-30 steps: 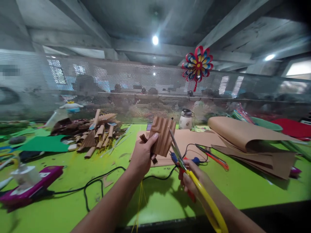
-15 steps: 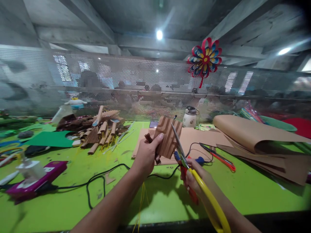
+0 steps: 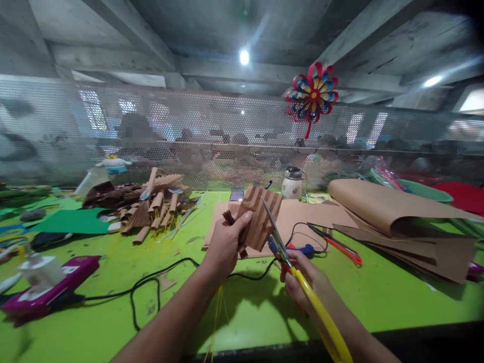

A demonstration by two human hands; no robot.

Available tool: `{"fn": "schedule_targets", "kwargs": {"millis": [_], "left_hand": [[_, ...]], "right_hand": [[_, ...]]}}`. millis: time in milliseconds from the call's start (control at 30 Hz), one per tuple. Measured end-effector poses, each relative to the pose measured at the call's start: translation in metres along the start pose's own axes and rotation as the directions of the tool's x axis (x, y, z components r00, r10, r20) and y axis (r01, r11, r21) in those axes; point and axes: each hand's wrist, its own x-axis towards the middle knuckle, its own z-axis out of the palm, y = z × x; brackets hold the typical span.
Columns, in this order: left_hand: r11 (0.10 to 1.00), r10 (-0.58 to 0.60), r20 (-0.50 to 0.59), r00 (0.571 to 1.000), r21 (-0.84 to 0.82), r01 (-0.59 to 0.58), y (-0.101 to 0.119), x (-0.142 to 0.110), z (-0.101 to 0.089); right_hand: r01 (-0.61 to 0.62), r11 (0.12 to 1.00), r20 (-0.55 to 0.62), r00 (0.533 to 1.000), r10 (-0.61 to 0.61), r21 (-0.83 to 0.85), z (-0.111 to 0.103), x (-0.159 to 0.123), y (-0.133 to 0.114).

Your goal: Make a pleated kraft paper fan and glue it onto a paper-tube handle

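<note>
Pleated brown paper (image 3: pixel 259 219) is pinched in my left hand (image 3: pixel 225 237), thumb on its front, with dark folded edges sticking out beside the fingers. My right hand (image 3: pixel 308 277) grips scissors (image 3: pixel 317 312) with a yellow handle. Their blades point up and left, and the tip overlaps the right part of the pleated paper in view; whether it touches, I cannot tell. Red-orange and blue parts show around the right fingers, partly hidden. Behind the hands lies a flat brown paper sheet (image 3: pixel 321 214).
A blue tool (image 3: pixel 305 250) with a black cord and a red-handled tool (image 3: pixel 350 252) lie right of centre. Folded brown paper (image 3: pixel 363 201) is at right, paper fans and rolls (image 3: pixel 151 206) at left. A purple power strip (image 3: pixel 71 277) trails cable. A bottle (image 3: pixel 293 184) stands behind.
The view has shifted slightly, moving the table items a little to the left. Both hands keep their holds, and the scissors stay close to the pleated paper.
</note>
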Motion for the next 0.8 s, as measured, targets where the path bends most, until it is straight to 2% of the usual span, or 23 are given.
{"fn": "schedule_targets", "kwargs": {"millis": [300,533,800], "left_hand": [[0.998,-0.037,-0.035,0.999,-0.058,0.035,0.003,0.0,0.001],[0.996,-0.068,0.015,0.998,-0.054,0.069,0.0,-0.001,0.002],[0.998,-0.038,0.04,0.998,-0.051,0.04,0.001,-0.002,0.002]], "right_hand": [[-0.038,0.997,-0.013,0.999,0.038,0.061,0.002,0.0,0.012],[-0.011,0.999,0.008,1.0,0.01,0.038,-0.001,0.001,0.002],[-0.007,0.999,-0.014,1.0,0.007,0.036,-0.001,-0.001,0.001]]}}
